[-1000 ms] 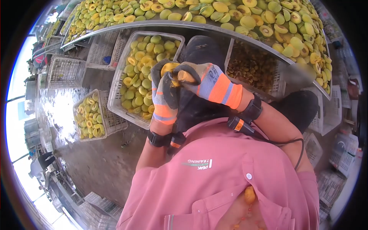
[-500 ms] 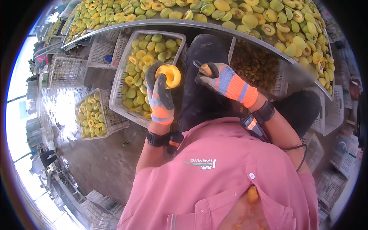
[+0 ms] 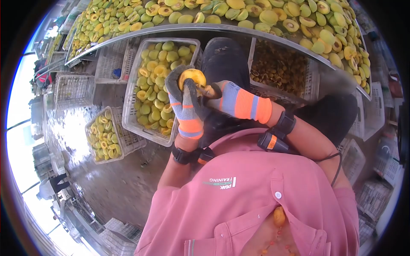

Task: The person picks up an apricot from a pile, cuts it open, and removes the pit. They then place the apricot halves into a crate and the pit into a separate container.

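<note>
My left hand [image 3: 186, 104], in a grey, blue and orange glove, is closed around a yellow peach half [image 3: 192, 78] above a crate of fruit. My right hand [image 3: 226, 99], gloved the same way, is closed on a small pitting tool with a brown, wooden-looking handle [image 3: 209, 91]. The tool's working end is hidden behind the left fingers and the fruit. Both hands meet at the peach half, close to my dark-trousered knee.
A metal-edged table [image 3: 171, 28] heaped with halved green-yellow peaches curves across the front. Below it stand a white crate of peach halves [image 3: 143, 126] and a crate of brown pits [image 3: 279, 72]. Another fruit crate [image 3: 103, 138] is at left on the wet floor.
My right hand has moved left with the pitting tool, from apart to against the peach half. My left hand has tilted the half, so its hollow shows less.
</note>
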Available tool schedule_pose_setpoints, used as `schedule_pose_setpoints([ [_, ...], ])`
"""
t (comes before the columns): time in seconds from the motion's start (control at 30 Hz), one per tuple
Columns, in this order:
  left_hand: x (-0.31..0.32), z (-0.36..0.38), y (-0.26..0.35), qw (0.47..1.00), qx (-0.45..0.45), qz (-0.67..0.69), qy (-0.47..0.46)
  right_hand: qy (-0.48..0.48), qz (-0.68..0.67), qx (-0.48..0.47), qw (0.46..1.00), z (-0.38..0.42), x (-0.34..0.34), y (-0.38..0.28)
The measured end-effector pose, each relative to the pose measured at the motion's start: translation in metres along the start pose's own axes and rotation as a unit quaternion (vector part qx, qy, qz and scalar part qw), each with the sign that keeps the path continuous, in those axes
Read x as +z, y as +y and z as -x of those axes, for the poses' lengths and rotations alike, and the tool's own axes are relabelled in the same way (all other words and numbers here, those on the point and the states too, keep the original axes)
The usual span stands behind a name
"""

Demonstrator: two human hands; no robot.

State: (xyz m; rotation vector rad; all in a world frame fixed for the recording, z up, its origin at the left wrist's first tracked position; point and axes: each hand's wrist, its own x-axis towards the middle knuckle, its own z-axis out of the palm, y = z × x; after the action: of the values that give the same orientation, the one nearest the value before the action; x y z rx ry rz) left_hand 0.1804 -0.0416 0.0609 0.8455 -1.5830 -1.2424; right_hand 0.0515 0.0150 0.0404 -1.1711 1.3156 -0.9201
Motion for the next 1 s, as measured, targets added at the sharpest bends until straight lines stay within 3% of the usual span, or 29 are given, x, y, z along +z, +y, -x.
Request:
schedule_pose_setpoints([
  [0.03,0.001,0.001,-0.001,1.0,0.0,0.005,0.007,-0.002,0.075,-0.148,0.986,0.0,-0.003,0.005],
  [0.1,0.003,0.002,-0.002,0.999,0.031,0.0,0.015,-0.006,0.217,-0.429,0.877,0.0,-0.011,0.022],
  [0.17,0.004,0.002,0.001,0.999,0.046,-0.025,0.008,-0.14,0.002,-0.29,0.947,-0.001,-0.007,0.037],
  [0.2,0.003,0.003,0.006,0.998,0.044,-0.047,-0.003,-0.23,-0.157,-0.19,0.941,0.0,-0.005,0.043],
  [0.23,0.002,0.004,0.009,0.997,0.043,-0.069,-0.014,-0.283,-0.31,-0.069,0.905,0.001,-0.003,0.048],
  [0.27,0.001,0.003,0.008,0.999,0.026,-0.035,-0.023,-0.342,-0.492,0.078,0.797,0.004,0.001,0.054],
  [0.33,-0.006,0.002,0.002,0.999,-0.009,0.035,-0.039,-0.401,-0.635,0.19,0.632,0.003,0.01,0.06],
  [0.37,-0.014,-0.002,-0.012,0.993,0.094,-0.056,-0.039,-0.284,-0.467,0.11,0.83,0.004,0.014,0.061],
  [0.4,-0.028,-0.008,-0.035,0.969,0.196,-0.148,-0.037,-0.145,-0.258,0.017,0.955,0.008,0.019,0.056],
  [0.47,-0.036,-0.009,-0.034,0.98,0.161,-0.112,-0.035,-0.016,-0.134,0.002,0.991,0.012,0.01,0.031],
  [0.53,-0.044,-0.009,-0.037,0.994,0.103,-0.025,-0.015,-0.062,-0.338,0.168,0.924,0.025,-0.021,-0.019],
  [0.67,-0.082,-0.008,-0.082,0.983,-0.083,0.153,0.061,0.029,-0.299,0.091,0.949,0.032,-0.047,-0.017],
  [0.83,-0.153,0.007,-0.166,0.935,-0.246,0.062,0.249,0.193,-0.342,0.067,0.917,0.061,-0.089,0.012],
  [0.9,-0.215,0.04,-0.229,0.926,-0.237,-0.079,0.283,0.271,-0.374,0.097,0.882,0.078,-0.112,0.048],
  [1.0,-0.24,0.065,-0.24,0.907,-0.233,-0.216,0.276,0.315,-0.349,0.13,0.873,0.088,-0.114,0.07],
])
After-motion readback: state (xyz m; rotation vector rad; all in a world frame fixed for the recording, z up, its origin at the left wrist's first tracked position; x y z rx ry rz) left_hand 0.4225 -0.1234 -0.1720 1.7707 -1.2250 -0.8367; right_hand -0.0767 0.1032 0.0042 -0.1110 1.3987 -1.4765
